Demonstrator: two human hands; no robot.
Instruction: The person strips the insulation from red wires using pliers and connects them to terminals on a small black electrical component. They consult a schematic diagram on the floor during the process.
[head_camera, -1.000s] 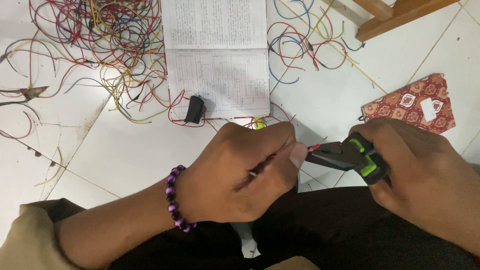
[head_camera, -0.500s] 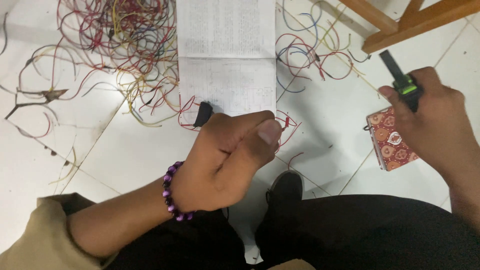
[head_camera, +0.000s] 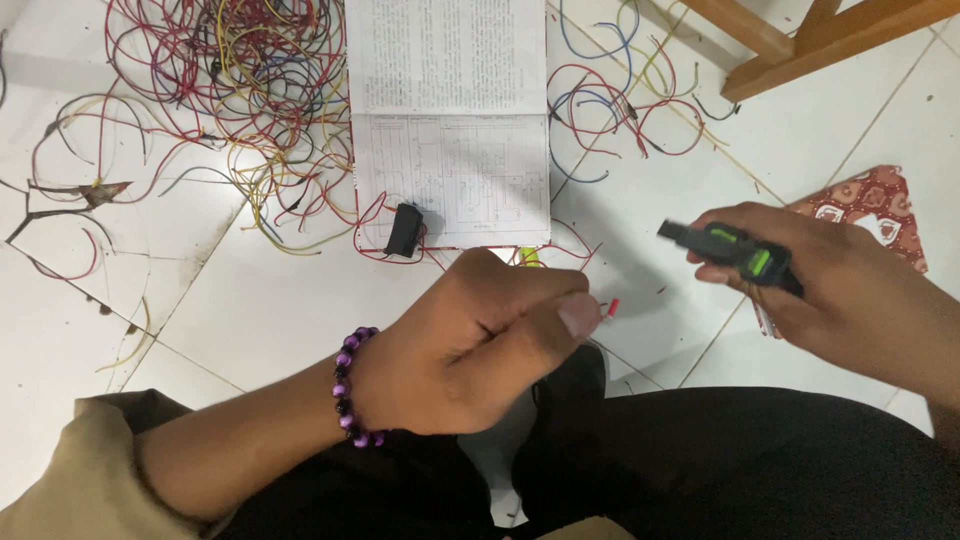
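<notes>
Since half a second ago the right hand (head_camera: 850, 290) has swung back in from the patterned red cloth (head_camera: 870, 200) toward the middle, bringing its tool level with the left fist, and the red wire tip has come into sight at the left thumb.

Far left, a loose tangle of red, yellow and dark insulated wires (head_camera: 220, 90) sprawls over the white tiled floor (head_camera: 150, 300). Next to it lies an open white booklet of printed diagrams (head_camera: 450, 130), with a small black boxy component (head_camera: 403, 230) resting on its lower edge.

Below that, the left hand (head_camera: 470, 345), a purple bead bracelet (head_camera: 348, 395) on its wrist, is closed in a fist, pinching a short red wire end (head_camera: 611, 308) that pokes out past the thumb. To the right, the other hand is wrapped around a black-and-green handled wire tool (head_camera: 735, 252), nose aimed left, close to the wire but apart from it.

This looks like the moment of lining up tool and wire; the next move would seem to call for setting the tip squarely in the tool's nose while the fist holds steady.

The person sits on the floor, dark trousers (head_camera: 720, 460) below; a wooden furniture frame (head_camera: 820, 35) crosses the top right corner.
</notes>
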